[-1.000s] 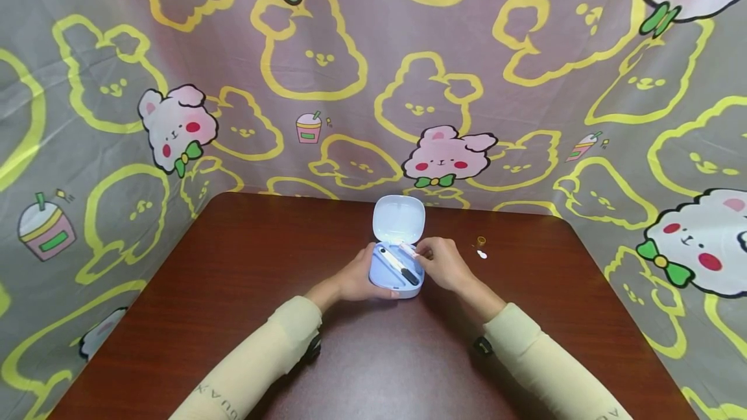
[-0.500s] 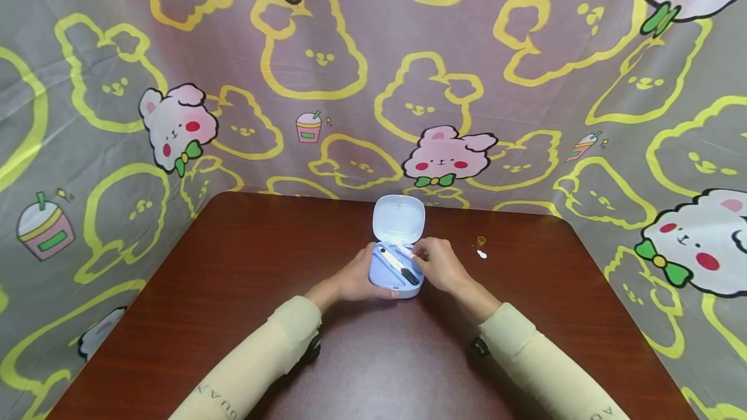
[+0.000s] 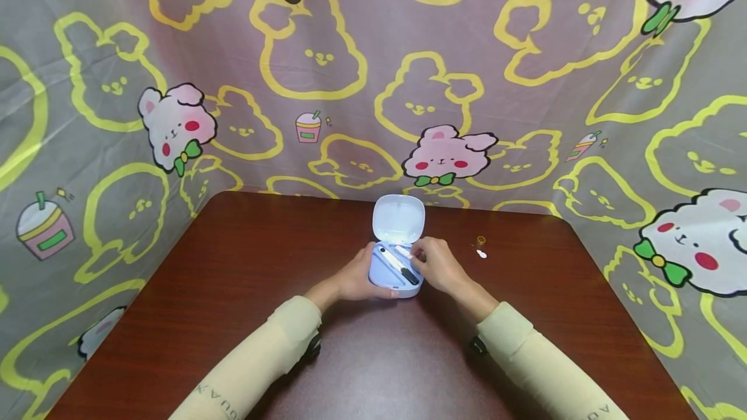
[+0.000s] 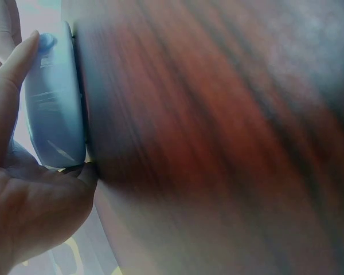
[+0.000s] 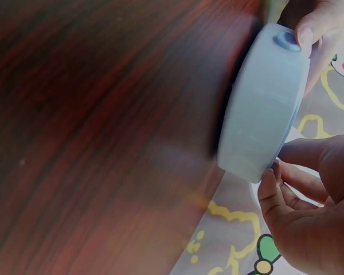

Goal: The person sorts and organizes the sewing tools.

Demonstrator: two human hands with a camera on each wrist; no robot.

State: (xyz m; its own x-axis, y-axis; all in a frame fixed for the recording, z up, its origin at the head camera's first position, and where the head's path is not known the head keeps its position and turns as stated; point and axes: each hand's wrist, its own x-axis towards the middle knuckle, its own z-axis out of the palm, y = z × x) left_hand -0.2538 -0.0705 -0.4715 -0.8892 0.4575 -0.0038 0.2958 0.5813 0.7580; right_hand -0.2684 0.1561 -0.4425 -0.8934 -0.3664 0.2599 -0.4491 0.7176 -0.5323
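Observation:
A light blue case [image 3: 382,275] stands on the table with its lid [image 3: 399,219] raised at the back. My left hand [image 3: 356,280] grips its left side, the thumb along the front near a round button [image 4: 46,42] seen in the left wrist view. Diagonally inside lies a slim white tool with a black end [image 3: 399,266]. My right hand [image 3: 441,268] is at the case's right rear, its fingertips pinching a small white stick-like piece [image 3: 403,251] in the back compartment. The right wrist view shows these fingers at the rim; the case wall [image 5: 265,109] hides the piece there.
To the right of the case, a small yellow ring-shaped item [image 3: 481,240] and a small white piece [image 3: 481,254] lie on the dark wooden table [image 3: 257,258]. A printed cloth [image 3: 344,31] hangs behind the table and along both sides.
My right hand has shifted slightly left over the case, and the small white piece now sits further into the back compartment. The left hand and the case stay in place.

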